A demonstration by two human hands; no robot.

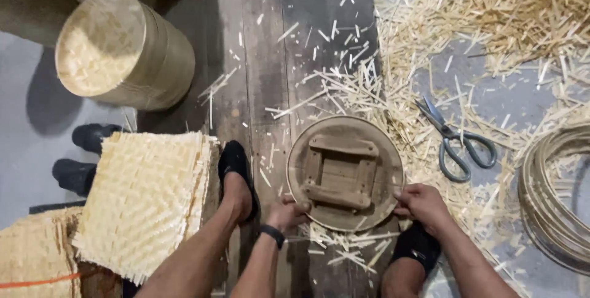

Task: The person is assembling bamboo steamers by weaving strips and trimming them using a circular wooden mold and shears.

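A round wooden form (344,172) with a square frame of slats on top lies on dark floor planks between my feet. My left hand (286,214) grips its lower left rim, with a dark band on that wrist. On the form's right rim sits my right hand (421,204), fingers closed over the edge. Thin pale bamboo strips stick out from under the form. Both my feet wear dark slippers; the left foot (236,178) rests just left of the form.
Grey-handled scissors (455,142) lie right of the form amid scattered bamboo offcuts (491,21). A stack of woven bamboo mats (144,196) sits at left, rolled bundles (123,49) behind it. Coiled bamboo hoops (553,196) lie at the right edge.
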